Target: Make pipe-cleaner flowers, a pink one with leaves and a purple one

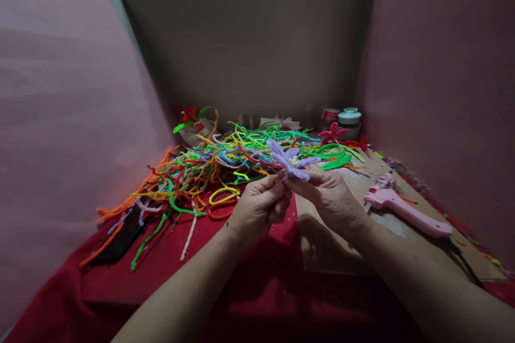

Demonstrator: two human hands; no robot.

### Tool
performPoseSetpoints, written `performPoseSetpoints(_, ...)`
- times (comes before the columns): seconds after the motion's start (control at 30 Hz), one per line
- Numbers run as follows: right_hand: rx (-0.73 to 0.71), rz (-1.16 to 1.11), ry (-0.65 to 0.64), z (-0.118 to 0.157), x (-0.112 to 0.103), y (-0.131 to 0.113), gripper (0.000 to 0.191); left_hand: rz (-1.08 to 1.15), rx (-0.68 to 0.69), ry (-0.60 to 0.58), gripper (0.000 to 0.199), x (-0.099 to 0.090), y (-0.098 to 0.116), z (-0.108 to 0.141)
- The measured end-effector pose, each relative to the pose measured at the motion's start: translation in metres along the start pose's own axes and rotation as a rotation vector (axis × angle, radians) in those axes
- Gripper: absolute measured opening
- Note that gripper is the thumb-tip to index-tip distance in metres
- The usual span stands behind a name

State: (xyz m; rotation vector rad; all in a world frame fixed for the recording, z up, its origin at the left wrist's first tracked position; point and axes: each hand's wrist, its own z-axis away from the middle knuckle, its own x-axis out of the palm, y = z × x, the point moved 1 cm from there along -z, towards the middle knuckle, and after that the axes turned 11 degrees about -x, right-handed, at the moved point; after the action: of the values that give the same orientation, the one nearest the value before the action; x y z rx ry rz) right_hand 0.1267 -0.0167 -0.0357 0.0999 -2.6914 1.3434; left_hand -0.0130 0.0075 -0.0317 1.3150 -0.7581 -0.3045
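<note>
A lavender pipe-cleaner flower point(290, 161) with a pale yellow centre is held up between my two hands, above the front of the table. My left hand point(263, 198) is closed, its thumb and fingers pinching the flower's underside. From the right, my right hand point(328, 195) grips the lower petals between thumb and fingers. The fingertips behind the petals are hidden. Just left of my left hand lie scissors point(222, 203) with one yellow and one red handle loop.
A heap of coloured pipe cleaners point(225, 153) spreads across the red cloth point(257, 289). On the right, a pink glue gun point(406, 211) rests on a cardboard sheet point(333, 257). Behind are a pink flower point(333, 133) and a lidded jar point(349, 116). A dark flat object point(116, 238) lies left.
</note>
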Motion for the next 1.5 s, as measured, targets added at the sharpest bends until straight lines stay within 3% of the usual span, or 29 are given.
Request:
performPoseSetpoints(0.2,0.045,-0.101,-0.235,-0.003,-0.005,-0.010,0.014,0.170,-0.258,-0.334,0.031,-0.003,0.000,0.006)
performPoseSetpoints(0.3,0.067,-0.152,-0.211,-0.001,-0.004,-0.009,0.015,0.153,-0.303,-0.395,0.034,-0.004,0.000,0.007)
performPoseSetpoints(0.37,0.067,-0.155,-0.102,0.000,-0.001,-0.008,0.014,0.070,-0.216,-0.311,0.033,-0.003,0.002,0.005)
performPoseSetpoints(0.53,0.063,-0.135,0.106,0.002,0.006,-0.004,0.015,-0.331,0.148,0.109,0.024,0.005,0.002,0.005)
performPoseSetpoints(0.6,0.062,-0.117,0.136,0.003,0.009,-0.004,0.016,-0.420,0.217,0.252,0.022,0.009,0.000,0.006)
performPoseSetpoints(0.67,0.070,-0.108,0.124,0.003,0.010,-0.004,0.013,-0.402,0.225,0.310,0.028,0.010,0.000,0.007)
performPoseSetpoints(0.73,0.071,-0.128,0.106,0.003,0.011,-0.003,0.013,-0.290,0.150,0.242,0.031,0.009,0.000,0.008)
performPoseSetpoints(0.9,0.055,-0.129,-0.023,0.005,0.009,-0.004,0.018,0.047,-0.079,-0.081,0.026,0.002,0.002,0.006)
performPoseSetpoints(1.07,0.029,-0.042,-0.140,0.001,0.000,-0.012,0.016,0.221,-0.222,-0.288,0.026,-0.004,0.001,0.006)
performPoseSetpoints(1.23,0.072,-0.048,-0.291,-0.005,-0.009,-0.018,0.015,0.309,-0.360,-0.404,0.027,0.000,-0.002,0.011)
performPoseSetpoints(1.33,0.086,-0.069,-0.313,-0.004,-0.010,-0.017,0.016,0.327,-0.433,-0.464,0.023,0.001,-0.003,0.013)
performPoseSetpoints(1.43,0.051,-0.075,-0.210,-0.002,-0.006,-0.015,0.010,0.297,-0.403,-0.456,0.025,-0.001,-0.002,0.012)
performPoseSetpoints(1.5,0.025,-0.062,-0.105,-0.001,-0.003,-0.013,0.008,0.220,-0.334,-0.389,0.028,-0.002,0.001,0.009)
